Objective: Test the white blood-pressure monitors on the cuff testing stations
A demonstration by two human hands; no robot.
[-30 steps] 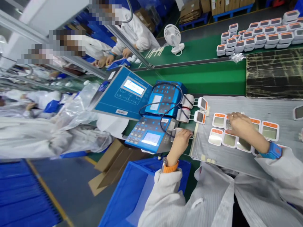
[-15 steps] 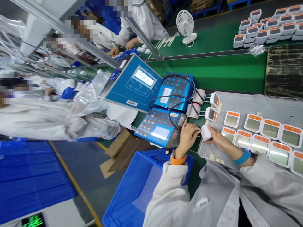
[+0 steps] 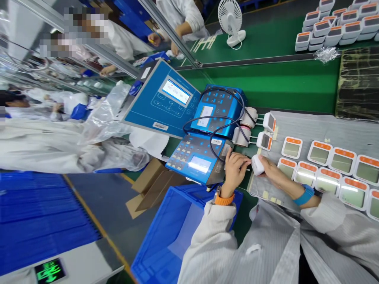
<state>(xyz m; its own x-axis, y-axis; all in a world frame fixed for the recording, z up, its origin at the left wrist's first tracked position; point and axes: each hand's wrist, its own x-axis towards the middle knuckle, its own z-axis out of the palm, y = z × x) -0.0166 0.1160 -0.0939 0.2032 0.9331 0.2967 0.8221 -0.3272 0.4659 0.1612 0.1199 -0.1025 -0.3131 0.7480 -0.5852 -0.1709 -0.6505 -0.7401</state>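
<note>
My right hand [image 3: 268, 167] grips a small white device [image 3: 257, 164] with a rounded back; its screen side faces away. My left hand [image 3: 236, 169] is closed just left of it, thumb and fingertips pinched close to the device's left side; what they hold, if anything, is hidden. A thin white prong shows below those fingertips. Just beyond my hands, two similar orange-trimmed devices, an upper one [image 3: 269, 122] and a lower one [image 3: 264, 141], are joined by prongs to round white-and-pink fittings [image 3: 242, 136]. A keypad tester [image 3: 199, 161] with a lit screen stands against my left fingers.
Orange-and-white display units [image 3: 323, 180] lie in rows on the grey mat [image 3: 310, 126] at right. Behind stand a blue tester [image 3: 218, 109] with looped black cable and a larger blue instrument [image 3: 166, 100]. A blue crate [image 3: 166, 232] sits below left. Across the bench are a fan [image 3: 230, 19] and co-workers.
The camera view has shifted slightly. Both hands stay around the same white device, with its tilt barely altered. Across the bench, a co-worker's hands have moved.
</note>
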